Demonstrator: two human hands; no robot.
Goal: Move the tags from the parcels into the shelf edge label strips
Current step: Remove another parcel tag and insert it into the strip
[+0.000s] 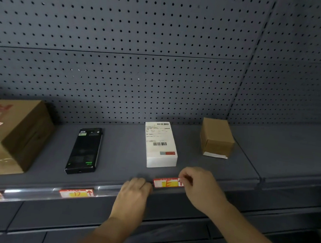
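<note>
Tag E (166,183) lies along the label strip (30,191), seemingly not yet seated. Right hand (198,186) grip pinches its right end; left hand (135,190) is curled at its left end, hold unclear. Risk: pushed in skewed, the tag buckles or pops out.

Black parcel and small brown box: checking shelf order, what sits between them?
Head view: only the white box with a barcode label lies between them.

Setting: you stand at shop-style gondola shelving, a store or parcel depot. Evidence before you: grey perforated back panel (126,34); steel shelf (122,153); clear edge label strip (42,189) holding red-and-yellow tags (76,193); cardboard parcels (9,133) bearing printed labels.
</note>
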